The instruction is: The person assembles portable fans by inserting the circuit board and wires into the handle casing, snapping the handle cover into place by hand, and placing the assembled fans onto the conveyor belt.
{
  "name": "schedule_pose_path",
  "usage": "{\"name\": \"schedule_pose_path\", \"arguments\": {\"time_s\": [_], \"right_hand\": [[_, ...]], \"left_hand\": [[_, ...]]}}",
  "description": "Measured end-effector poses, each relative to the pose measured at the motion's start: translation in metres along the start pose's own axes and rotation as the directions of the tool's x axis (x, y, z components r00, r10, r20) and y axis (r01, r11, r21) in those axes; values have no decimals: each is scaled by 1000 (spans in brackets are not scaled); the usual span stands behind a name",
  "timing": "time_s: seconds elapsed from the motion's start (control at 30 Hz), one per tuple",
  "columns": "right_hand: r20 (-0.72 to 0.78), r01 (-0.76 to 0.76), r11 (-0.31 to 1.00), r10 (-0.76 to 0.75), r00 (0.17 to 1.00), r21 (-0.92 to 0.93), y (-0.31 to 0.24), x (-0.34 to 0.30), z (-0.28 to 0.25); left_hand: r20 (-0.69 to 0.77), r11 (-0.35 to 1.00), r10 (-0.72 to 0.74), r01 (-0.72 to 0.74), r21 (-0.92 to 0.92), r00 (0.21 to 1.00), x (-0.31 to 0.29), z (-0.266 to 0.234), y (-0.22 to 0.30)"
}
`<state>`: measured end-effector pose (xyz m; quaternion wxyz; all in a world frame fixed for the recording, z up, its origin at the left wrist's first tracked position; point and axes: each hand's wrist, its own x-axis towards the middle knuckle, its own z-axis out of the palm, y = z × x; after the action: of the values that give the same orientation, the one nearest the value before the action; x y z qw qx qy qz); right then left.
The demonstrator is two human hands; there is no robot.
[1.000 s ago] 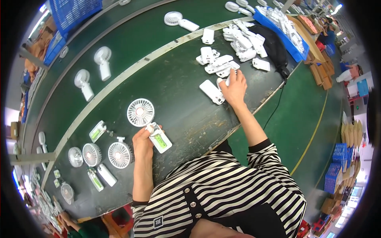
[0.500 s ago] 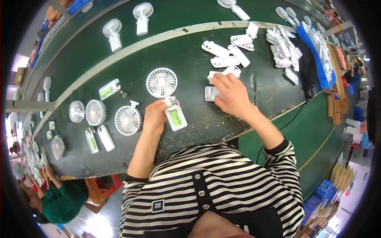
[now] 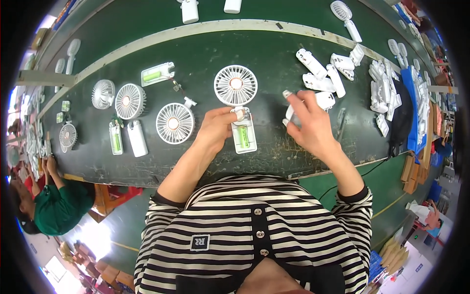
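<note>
My left hand (image 3: 215, 128) grips the neck of a white handheld fan (image 3: 235, 85). Its round head points away from me on the bench. The fan's opened handle (image 3: 244, 139) lies toward me, with a green battery (image 3: 243, 137) showing inside. To the right, my right hand (image 3: 312, 122) hovers with thumb and fingers apart, a white cover on its index fingertip. Partly hidden beneath it is a small white container (image 3: 290, 116). A white handle shell (image 3: 325, 100) lies just beyond the knuckles.
Several white handle shells (image 3: 313, 63) lie at the back right, near a heap of white parts (image 3: 383, 88) and a blue bin (image 3: 414, 110). More fan heads (image 3: 175, 123) and a battery handle (image 3: 157, 73) sit left. A co-worker in green (image 3: 66, 206) works at far left.
The view has swung, so the bench items appear further right or lower. My left hand keeps its grip on the fan; my right hand stays over the small container with its fingers more spread.
</note>
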<state>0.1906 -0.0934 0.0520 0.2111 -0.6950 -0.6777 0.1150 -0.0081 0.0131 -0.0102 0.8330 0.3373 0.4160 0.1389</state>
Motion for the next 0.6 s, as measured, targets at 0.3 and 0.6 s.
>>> {"name": "schedule_pose_path", "arguments": {"time_s": [0.3,0.6], "right_hand": [[-329,-189,966,239,913,178,-2,-37,48],[-38,-152,951,147,988,-269,-6,-24,42]], "left_hand": [[-28,994,-82,80,-71,996,-4,14,-5],[17,988,-59,61,-140,998,-3,21,-19]]}}
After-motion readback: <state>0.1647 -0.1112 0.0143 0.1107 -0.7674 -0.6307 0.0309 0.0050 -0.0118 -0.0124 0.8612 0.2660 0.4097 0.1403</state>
